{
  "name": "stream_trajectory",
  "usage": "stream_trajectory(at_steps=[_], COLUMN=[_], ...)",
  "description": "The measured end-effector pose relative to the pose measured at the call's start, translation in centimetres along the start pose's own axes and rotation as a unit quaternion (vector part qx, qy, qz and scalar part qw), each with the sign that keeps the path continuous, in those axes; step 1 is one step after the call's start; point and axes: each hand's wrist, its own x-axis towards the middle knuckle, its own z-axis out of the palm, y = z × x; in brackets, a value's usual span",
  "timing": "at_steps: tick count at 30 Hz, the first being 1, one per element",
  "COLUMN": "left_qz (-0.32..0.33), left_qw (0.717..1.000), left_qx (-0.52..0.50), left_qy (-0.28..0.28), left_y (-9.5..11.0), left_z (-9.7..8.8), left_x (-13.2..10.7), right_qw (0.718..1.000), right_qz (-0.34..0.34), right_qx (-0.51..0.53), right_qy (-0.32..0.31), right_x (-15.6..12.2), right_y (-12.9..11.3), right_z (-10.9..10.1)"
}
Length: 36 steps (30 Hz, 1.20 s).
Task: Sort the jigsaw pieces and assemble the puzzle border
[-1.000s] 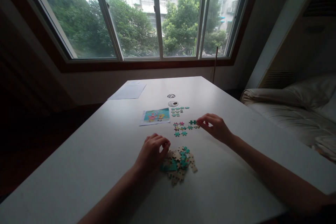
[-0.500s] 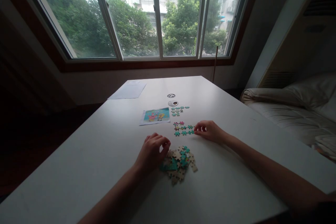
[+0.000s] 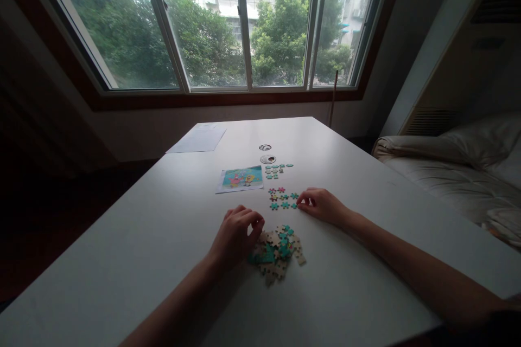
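Observation:
My right hand (image 3: 323, 205) rests on the table with thumb and fingers closed at the right end of the nearest row of loose pieces. Its fingertips are on a teal puzzle piece (image 3: 293, 206), partly covered by them. Beside the heap of puzzle pieces (image 3: 280, 267), my left hand (image 3: 238, 232) hovers at the upper left with fingers curled and thumb against the index finger. Whether anything is in that pinch is too small to see. Teal and beige pieces are jumbled in the heap. Farther off stand more rows of sorted pieces (image 3: 275, 171).
A printed cartoon picture (image 3: 242, 178) lies left of the rows on the white table (image 3: 134, 238). Two round discs (image 3: 267, 159) are behind the rows. Sheets of paper (image 3: 197, 139) lie at the far left corner. A pale sofa (image 3: 439, 162) stands to the right, beyond the table's edge.
My right hand has shifted slightly left, and the piece at its fingertips has come closer to the row's other pieces. The left hand has stayed in place.

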Motion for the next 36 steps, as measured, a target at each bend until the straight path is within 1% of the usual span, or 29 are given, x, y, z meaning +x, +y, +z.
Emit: stream_trajectory(at_steps=[6, 8, 10, 12, 14, 16, 20, 26, 30, 33, 36], left_qz=[0.001, 0.001, 0.001, 0.001, 0.0, -0.002, -0.002, 0.0, 0.002, 0.003, 0.007], left_qw=[1.0, 1.0, 1.0, 1.0, 1.0, 1.0, 1.0, 1.0, 1.0, 1.0, 1.0], left_qx=[0.0, 0.0, -0.002, -0.005, -0.008, -0.01, -0.008, -0.003, -0.008, -0.01, -0.013], left_qy=[0.002, 0.003, 0.003, 0.002, 0.001, 0.002, 0.002, -0.002, -0.004, -0.003, -0.005], left_y=[-0.1, -0.2, -0.2, -0.2, -0.1, 0.0, 0.1, 0.1, 0.2, 0.3, 0.4], left_z=[0.1, 0.2, 0.3, 0.3, 0.2, 0.2, 0.1, 0.2, 0.2, 0.2, 0.2], left_x=[0.0, 0.0, 0.0, 0.0, 0.0, 0.0, 0.0, 0.1, 0.0, 0.0, 0.1], right_qw=[0.999, 0.998, 0.997, 0.994, 0.989, 0.984, 0.985, 0.986, 0.988, 0.992, 0.993], right_qz=[-0.005, -0.016, -0.045, -0.094, -0.14, -0.16, -0.148, -0.127, -0.115, -0.09, -0.068], right_qx=[-0.03, -0.048, -0.061, -0.053, -0.034, -0.024, -0.016, 0.031, 0.038, 0.021, 0.02], right_qy=[0.015, 0.028, 0.032, 0.006, -0.039, -0.071, -0.089, -0.105, -0.099, -0.085, -0.094], right_x=[-0.1, -0.2, -0.4, -0.6, -0.8, -1.0, -1.1, -1.0, -1.0, -0.9, -0.8], right_y=[0.5, 0.2, -0.5, -1.5, -2.5, -3.3, -3.9, -4.1, -4.4, -4.5, -4.5], right_z=[0.3, 0.3, 0.3, 0.3, 0.2, 0.1, 0.0, -0.2, 0.0, 0.2, 0.4])
